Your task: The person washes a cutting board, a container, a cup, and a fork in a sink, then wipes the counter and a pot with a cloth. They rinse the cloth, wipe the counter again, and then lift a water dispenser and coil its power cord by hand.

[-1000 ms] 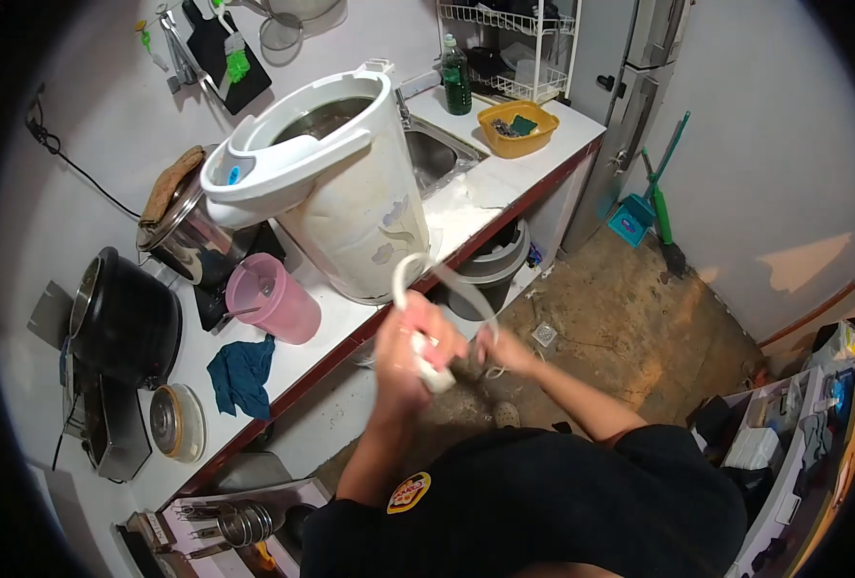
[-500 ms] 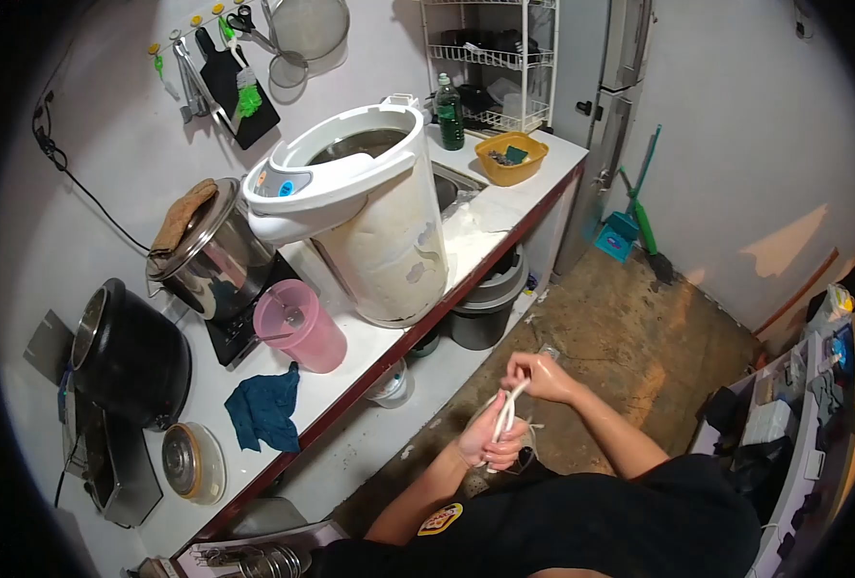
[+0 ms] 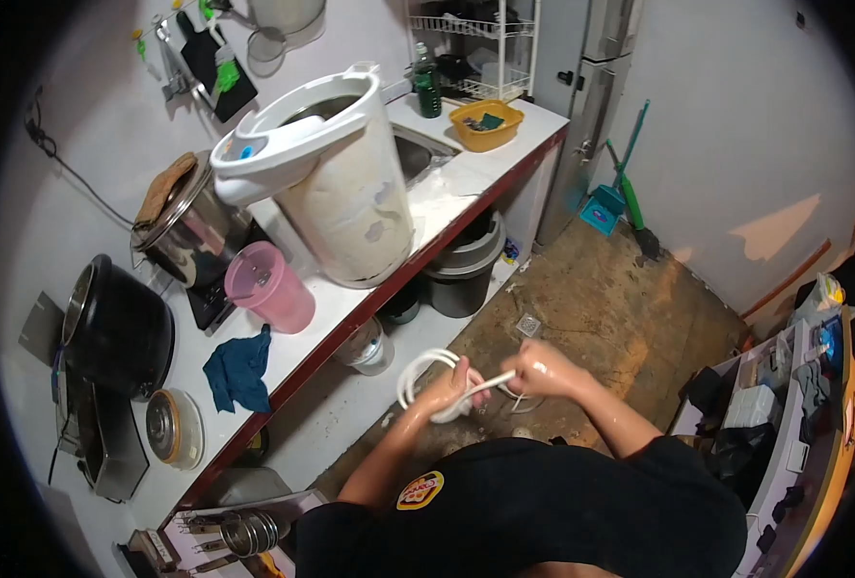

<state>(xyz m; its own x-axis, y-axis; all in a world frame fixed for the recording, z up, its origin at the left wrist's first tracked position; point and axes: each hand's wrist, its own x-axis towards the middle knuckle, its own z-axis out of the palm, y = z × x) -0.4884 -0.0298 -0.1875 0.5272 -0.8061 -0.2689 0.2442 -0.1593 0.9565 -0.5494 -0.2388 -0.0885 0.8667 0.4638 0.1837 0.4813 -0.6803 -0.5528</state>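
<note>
Left hand (image 3: 449, 390): closed around white power cord (image 3: 414, 371) loops, to bundle them.
Right hand (image 3: 540, 369): just right, pinched on the cord's free stretch, to hold it taut.

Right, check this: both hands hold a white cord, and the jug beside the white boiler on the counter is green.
Wrong colour: in the head view the jug beside the white boiler on the counter is pink, not green. Left hand and right hand do hold the white cord.
</note>
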